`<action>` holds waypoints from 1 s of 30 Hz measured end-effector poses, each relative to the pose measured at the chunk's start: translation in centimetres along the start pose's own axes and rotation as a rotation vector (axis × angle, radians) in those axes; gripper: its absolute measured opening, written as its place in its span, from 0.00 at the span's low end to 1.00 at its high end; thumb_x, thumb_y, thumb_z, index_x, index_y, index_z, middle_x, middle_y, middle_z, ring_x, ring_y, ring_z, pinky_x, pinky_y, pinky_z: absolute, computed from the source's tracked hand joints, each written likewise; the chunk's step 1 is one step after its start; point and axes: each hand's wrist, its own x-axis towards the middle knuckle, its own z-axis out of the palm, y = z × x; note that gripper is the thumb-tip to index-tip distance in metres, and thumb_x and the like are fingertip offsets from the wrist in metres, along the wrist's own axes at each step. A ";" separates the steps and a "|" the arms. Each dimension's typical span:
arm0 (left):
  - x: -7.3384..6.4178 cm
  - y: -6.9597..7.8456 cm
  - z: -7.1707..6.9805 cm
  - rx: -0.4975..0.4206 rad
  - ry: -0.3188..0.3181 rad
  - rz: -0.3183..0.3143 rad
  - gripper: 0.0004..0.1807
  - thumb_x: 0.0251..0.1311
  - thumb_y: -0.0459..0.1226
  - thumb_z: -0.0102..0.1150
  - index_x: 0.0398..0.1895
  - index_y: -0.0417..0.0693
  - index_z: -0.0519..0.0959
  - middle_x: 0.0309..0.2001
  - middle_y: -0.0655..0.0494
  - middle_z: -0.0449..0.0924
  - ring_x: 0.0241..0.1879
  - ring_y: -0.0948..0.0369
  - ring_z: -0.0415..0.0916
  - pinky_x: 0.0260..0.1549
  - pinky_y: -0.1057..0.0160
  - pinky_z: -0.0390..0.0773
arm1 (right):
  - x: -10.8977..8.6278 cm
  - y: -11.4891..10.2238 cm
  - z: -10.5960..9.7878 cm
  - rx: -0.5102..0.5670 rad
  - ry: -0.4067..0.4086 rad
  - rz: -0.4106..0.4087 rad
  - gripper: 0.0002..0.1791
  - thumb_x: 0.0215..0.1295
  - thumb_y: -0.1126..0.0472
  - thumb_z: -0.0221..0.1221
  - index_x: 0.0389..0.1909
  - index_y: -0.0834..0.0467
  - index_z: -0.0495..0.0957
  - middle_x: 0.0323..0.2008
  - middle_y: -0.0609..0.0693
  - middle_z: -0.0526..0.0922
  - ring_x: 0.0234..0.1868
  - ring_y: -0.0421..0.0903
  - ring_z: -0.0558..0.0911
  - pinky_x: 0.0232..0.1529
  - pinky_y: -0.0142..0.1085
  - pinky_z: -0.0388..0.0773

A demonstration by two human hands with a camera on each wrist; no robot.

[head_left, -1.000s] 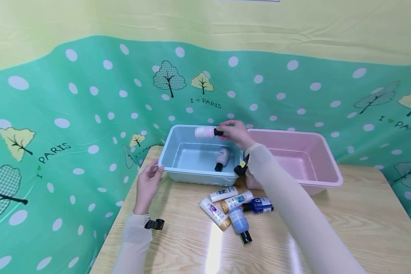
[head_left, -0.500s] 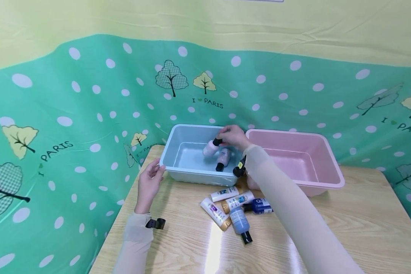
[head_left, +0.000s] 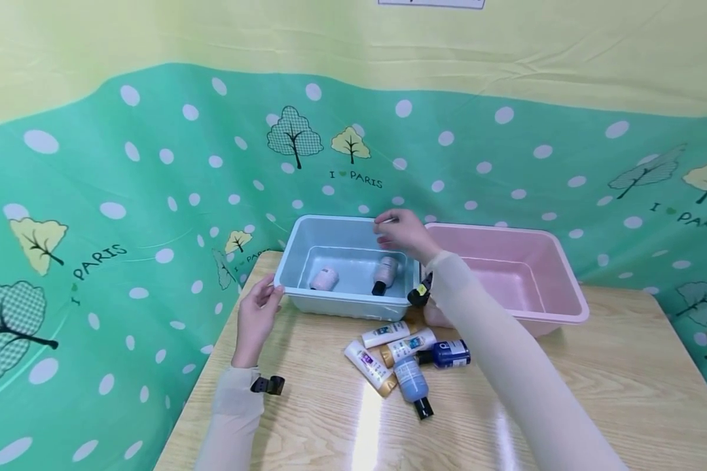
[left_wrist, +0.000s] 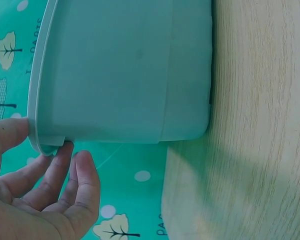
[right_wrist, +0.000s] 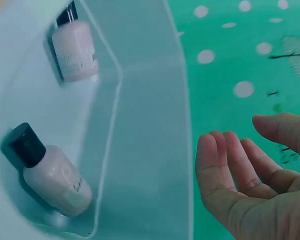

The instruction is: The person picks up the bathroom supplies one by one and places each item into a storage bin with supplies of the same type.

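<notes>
The left hand pinched the blue tub by its near left corner. Inside, the left pink bottle lay on its side, black cap toward the left and slightly nearward; the right pink bottle pointed its cap more nearward. Beyond both, the right hand hung at the far rim, thumb and fingers parted.

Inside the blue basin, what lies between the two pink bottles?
In the head view, only bare floor of the blue basin separates the left pink bottle from the right pink bottle.
</notes>
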 end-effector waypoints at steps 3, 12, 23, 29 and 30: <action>0.0 0.1 0.0 -0.005 0.000 0.001 0.26 0.71 0.46 0.58 0.68 0.46 0.73 0.56 0.42 0.79 0.53 0.52 0.77 0.39 0.71 0.81 | -1.4 -0.3 -0.4 -0.015 -0.008 -0.052 0.19 0.70 0.61 0.62 0.58 0.63 0.75 0.52 0.62 0.79 0.48 0.57 0.83 0.53 0.49 0.81; 0.0 -0.1 0.1 -0.026 0.007 -0.011 0.25 0.72 0.44 0.58 0.68 0.44 0.73 0.56 0.41 0.79 0.53 0.51 0.77 0.39 0.71 0.81 | -6.2 0.4 -2.3 -0.034 -0.024 -0.226 0.20 0.71 0.58 0.62 0.59 0.63 0.75 0.49 0.62 0.81 0.47 0.56 0.83 0.52 0.51 0.81; 0.1 -0.1 0.4 -0.031 -0.019 -0.015 0.26 0.71 0.46 0.58 0.69 0.46 0.72 0.57 0.43 0.79 0.54 0.52 0.76 0.40 0.70 0.82 | -11.8 3.2 -5.4 -0.080 0.063 -0.233 0.25 0.70 0.53 0.63 0.62 0.61 0.73 0.50 0.61 0.81 0.49 0.60 0.82 0.48 0.44 0.84; 0.0 -0.3 0.3 -0.024 -0.013 -0.026 0.27 0.71 0.47 0.58 0.69 0.48 0.72 0.58 0.44 0.79 0.54 0.54 0.76 0.42 0.70 0.82 | -15.4 5.8 -6.6 -0.083 0.106 -0.277 0.24 0.71 0.56 0.62 0.62 0.65 0.73 0.50 0.63 0.81 0.48 0.59 0.83 0.46 0.40 0.84; 0.0 -0.4 0.2 -0.025 -0.010 -0.027 0.28 0.71 0.48 0.58 0.69 0.48 0.71 0.58 0.45 0.79 0.54 0.55 0.76 0.42 0.70 0.82 | -15.9 6.2 -6.8 -0.086 0.110 -0.291 0.23 0.72 0.57 0.62 0.62 0.65 0.73 0.50 0.64 0.81 0.47 0.58 0.84 0.46 0.40 0.84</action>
